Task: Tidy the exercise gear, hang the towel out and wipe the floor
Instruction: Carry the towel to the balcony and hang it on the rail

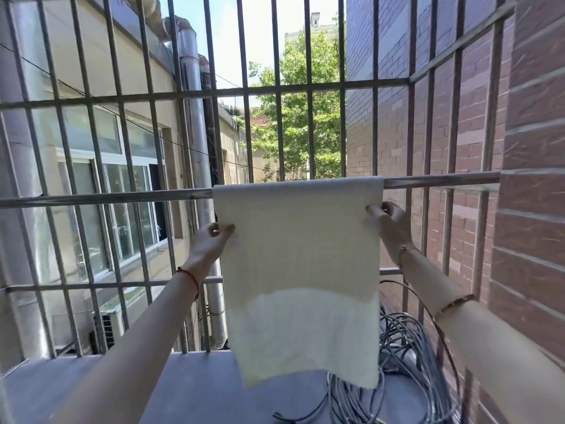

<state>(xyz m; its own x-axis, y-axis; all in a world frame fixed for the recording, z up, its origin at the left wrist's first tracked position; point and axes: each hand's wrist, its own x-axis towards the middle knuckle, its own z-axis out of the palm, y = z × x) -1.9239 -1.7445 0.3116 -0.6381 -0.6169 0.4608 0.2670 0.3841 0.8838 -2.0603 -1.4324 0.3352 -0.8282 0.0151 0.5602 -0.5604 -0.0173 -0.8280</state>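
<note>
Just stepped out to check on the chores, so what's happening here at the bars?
A person is hanging a pale towel over a horizontal rail of the window grille. The left hand pinches its left edge and the right hand its right edge, spreading it flat. Grey cables lie coiled on the ledge below.

Matt cream cloth towel (301,264) over smooth metal rail (440,181), rough brick wall (535,179)
</note>
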